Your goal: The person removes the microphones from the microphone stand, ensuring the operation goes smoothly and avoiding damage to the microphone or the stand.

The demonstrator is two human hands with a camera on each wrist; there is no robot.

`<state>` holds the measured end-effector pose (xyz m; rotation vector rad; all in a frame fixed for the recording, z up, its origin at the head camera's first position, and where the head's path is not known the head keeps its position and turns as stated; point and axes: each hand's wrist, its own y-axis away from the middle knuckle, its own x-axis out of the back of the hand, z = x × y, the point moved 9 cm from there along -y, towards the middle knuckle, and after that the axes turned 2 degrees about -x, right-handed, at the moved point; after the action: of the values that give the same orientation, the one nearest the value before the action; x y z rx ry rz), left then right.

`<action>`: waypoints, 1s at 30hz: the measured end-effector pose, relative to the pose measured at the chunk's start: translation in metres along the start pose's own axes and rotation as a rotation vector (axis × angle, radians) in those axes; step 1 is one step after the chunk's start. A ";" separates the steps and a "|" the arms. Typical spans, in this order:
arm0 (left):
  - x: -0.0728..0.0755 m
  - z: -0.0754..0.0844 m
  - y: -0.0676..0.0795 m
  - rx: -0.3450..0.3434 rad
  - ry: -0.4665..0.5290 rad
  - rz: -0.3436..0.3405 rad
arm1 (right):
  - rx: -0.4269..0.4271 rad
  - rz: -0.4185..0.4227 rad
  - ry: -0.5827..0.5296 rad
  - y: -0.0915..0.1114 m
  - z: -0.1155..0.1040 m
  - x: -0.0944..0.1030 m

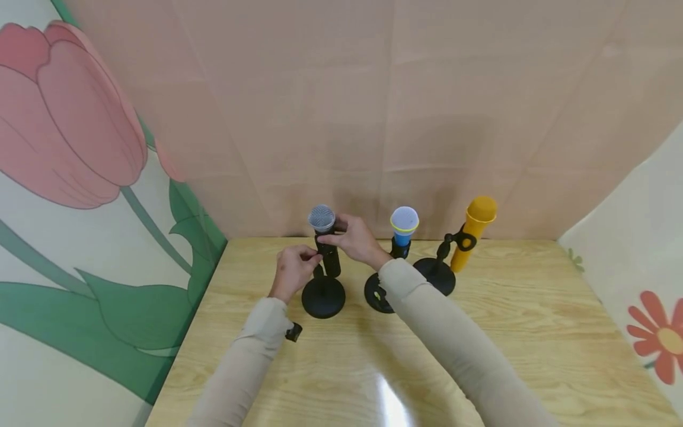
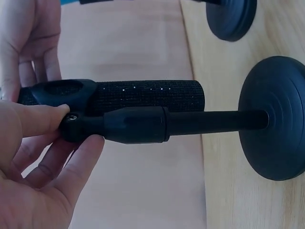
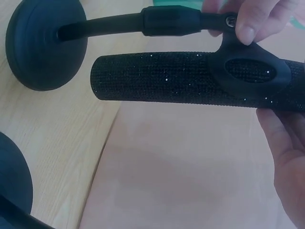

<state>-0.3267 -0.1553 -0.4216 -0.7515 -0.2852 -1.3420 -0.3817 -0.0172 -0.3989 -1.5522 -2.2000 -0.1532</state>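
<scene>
A black, sparkly microphone (image 1: 322,218) with a silver mesh head stands upright in the clip of a black desk stand (image 1: 323,298). My left hand (image 1: 293,270) pinches the stand's joint just below the clip, thumb and finger beside the screw (image 2: 72,117). My right hand (image 1: 360,240) grips the microphone just under its head, fingers against the dark body (image 3: 167,76). The clip ring (image 3: 281,78) goes around the upper part of the handle. Below it, the handle runs alongside the stand's pole (image 2: 214,123), its lower end above the base.
To the right, a blue microphone with a white head (image 1: 404,219) sits in a second stand, partly behind my right sleeve. Beyond it a yellow microphone (image 1: 474,231) leans in a third stand (image 1: 434,276). A pink backdrop (image 1: 320,118) rises behind the wooden table (image 1: 533,332).
</scene>
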 end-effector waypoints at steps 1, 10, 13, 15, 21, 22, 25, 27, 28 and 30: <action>0.000 0.001 -0.001 -0.001 0.000 -0.001 | -0.002 0.002 -0.004 0.000 -0.001 0.001; 0.003 -0.001 -0.001 0.019 -0.003 -0.015 | -0.002 -0.016 -0.024 0.000 -0.006 0.000; 0.004 -0.001 -0.002 0.017 -0.010 -0.019 | -0.006 -0.022 -0.027 -0.001 -0.006 -0.001; 0.003 0.000 -0.002 0.014 -0.016 -0.026 | -0.013 -0.022 -0.025 -0.001 -0.004 0.000; 0.001 -0.002 -0.003 0.016 -0.031 -0.045 | -0.025 -0.022 -0.029 -0.001 -0.003 0.001; 0.001 -0.002 -0.003 0.016 -0.033 -0.045 | -0.027 -0.022 -0.031 -0.001 -0.003 0.001; 0.001 -0.003 -0.004 0.024 -0.032 -0.044 | -0.024 -0.024 -0.037 -0.002 -0.004 0.000; 0.001 -0.003 -0.004 0.027 -0.029 -0.044 | -0.025 -0.024 -0.043 -0.002 -0.004 0.001; 0.001 -0.003 -0.005 0.026 -0.032 -0.043 | -0.024 -0.025 -0.044 -0.003 -0.004 0.001; 0.001 -0.003 -0.005 0.031 -0.028 -0.047 | -0.025 -0.027 -0.047 -0.003 -0.003 0.001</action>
<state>-0.3313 -0.1582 -0.4216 -0.7424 -0.3468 -1.3693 -0.3837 -0.0185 -0.3949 -1.5549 -2.2644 -0.1545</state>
